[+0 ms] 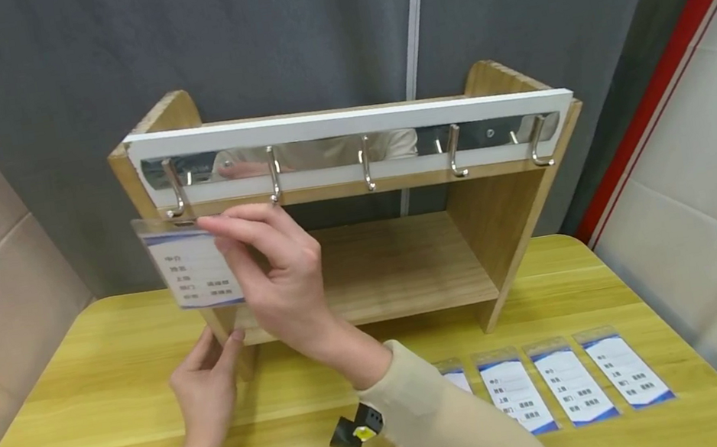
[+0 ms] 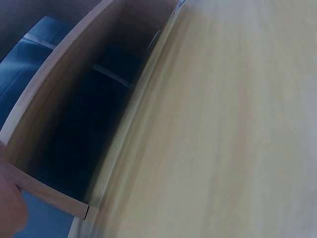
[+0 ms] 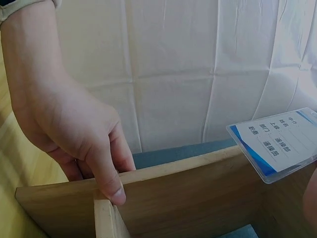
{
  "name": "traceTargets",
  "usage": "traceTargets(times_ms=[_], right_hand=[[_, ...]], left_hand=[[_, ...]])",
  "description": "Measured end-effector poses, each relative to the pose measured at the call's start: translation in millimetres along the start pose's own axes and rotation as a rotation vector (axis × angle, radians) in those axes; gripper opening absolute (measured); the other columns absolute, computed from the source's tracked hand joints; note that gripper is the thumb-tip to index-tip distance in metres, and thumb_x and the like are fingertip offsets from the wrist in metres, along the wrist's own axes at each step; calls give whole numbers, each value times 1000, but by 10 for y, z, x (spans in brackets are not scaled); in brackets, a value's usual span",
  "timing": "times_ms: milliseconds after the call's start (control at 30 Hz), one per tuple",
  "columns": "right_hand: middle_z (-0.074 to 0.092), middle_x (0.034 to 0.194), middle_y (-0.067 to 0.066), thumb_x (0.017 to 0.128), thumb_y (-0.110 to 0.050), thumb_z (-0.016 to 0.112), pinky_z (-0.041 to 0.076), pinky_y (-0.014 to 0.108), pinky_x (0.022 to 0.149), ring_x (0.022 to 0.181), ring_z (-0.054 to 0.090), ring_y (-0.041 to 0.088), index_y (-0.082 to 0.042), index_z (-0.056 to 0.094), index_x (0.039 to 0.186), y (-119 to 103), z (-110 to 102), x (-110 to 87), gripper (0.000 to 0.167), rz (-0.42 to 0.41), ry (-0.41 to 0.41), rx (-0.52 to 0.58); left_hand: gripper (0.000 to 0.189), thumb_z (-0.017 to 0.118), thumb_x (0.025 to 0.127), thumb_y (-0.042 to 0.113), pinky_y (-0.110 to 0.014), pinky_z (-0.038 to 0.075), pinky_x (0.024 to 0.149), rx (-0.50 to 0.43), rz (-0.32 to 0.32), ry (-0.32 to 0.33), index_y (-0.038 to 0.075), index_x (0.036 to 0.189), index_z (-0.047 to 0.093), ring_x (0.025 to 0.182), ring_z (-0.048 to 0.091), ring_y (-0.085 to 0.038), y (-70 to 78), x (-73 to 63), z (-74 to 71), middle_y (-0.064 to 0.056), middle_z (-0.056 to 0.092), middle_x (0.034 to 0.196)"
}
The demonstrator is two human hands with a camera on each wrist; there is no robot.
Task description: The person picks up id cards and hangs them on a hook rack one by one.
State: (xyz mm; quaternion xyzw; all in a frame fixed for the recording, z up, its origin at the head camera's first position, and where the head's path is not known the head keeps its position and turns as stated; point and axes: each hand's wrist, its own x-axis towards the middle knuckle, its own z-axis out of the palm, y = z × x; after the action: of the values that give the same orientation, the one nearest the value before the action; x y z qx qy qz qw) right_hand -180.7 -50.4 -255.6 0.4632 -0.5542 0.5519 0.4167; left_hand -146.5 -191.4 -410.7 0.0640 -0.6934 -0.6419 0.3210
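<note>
My right hand pinches the top edge of a clear-sleeved name badge, white with blue bands and printed lines. The badge hangs upright just below the leftmost metal hook, its top slot close to the hook's tip. Lower down, my left hand grips the left side panel of a wooden shelf, its thumb lying on the lower board's front edge. In the right wrist view, that left hand straddles the panel, and the badge shows at the right.
A white rail with a mirrored strip and several hooks runs across the shelf's top front. Several more badges lie in a row on the wooden table at the front right. Grey curtain hangs behind.
</note>
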Motion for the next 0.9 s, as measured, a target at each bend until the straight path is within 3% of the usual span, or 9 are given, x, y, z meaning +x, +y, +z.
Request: traceTargets(times_ms=[167, 333, 533, 733, 900], right_hand=[[72, 105, 17, 94, 10, 67, 61, 20, 82, 99, 67, 17, 9, 73, 109, -17, 16, 47, 16, -9, 2, -45], [73, 104, 16, 94, 8, 67, 60, 17, 81, 99, 67, 16, 8, 74, 109, -43, 53, 67, 16, -14, 26, -93], [71, 105, 15, 94, 7, 67, 57, 14, 84, 100, 67, 16, 7, 75, 110, -45, 79, 63, 17, -55, 34, -175], [68, 110, 17, 95, 9, 64, 55, 10, 83, 101, 66, 17, 8, 74, 114, -36, 84, 57, 21, -114, -5, -252], [66, 111, 17, 96, 9, 62, 53, 9, 85, 102, 64, 18, 8, 72, 117, -45, 84, 66, 23, -135, -30, -289]], left_hand=[[36, 73, 93, -2, -19, 60, 83, 4, 5, -5, 4, 129, 69, 96, 70, 3, 1, -2, -3, -4, 71, 115], [37, 73, 93, -2, -17, 60, 82, 33, 32, -5, 3, 129, 68, 95, 68, 6, -1, 1, -14, -14, 68, 119], [37, 73, 93, -3, -19, 60, 83, 12, 31, -13, 4, 129, 68, 96, 69, 4, -14, 4, -13, -5, 70, 117], [36, 73, 94, -2, -18, 60, 84, 20, 56, -17, 5, 129, 69, 98, 69, 4, -19, 4, -10, -5, 71, 116], [36, 72, 94, -3, -20, 60, 84, 3, 67, -16, 3, 129, 69, 98, 70, 2, -18, 4, -2, 16, 73, 107]])
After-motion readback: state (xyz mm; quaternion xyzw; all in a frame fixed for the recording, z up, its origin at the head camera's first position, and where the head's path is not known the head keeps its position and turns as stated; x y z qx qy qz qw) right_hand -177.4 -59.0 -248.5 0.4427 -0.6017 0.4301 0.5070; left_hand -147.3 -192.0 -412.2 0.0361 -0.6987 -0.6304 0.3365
